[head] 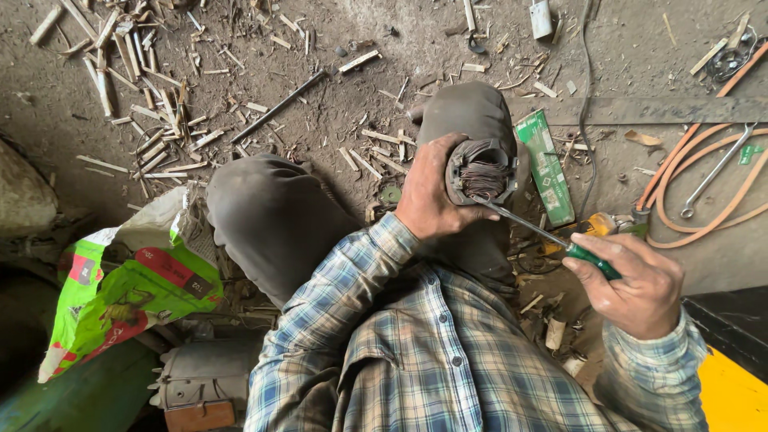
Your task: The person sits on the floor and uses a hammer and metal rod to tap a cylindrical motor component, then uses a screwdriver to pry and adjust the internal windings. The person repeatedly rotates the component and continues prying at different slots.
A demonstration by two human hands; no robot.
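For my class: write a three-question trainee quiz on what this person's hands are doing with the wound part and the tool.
1. True or false: the left hand grips the motor stator with copper windings, resting on the knee.
2. What does the right hand hold? A) spanner B) green-handled screwdriver C) hammer
3. Fill in: the screwdriver's tip meets the stator's ____.

Key
1. True
2. B; the spanner lies on the ground beside the orange hose.
3. windings

Green-handled screwdriver, blue plaid shirt
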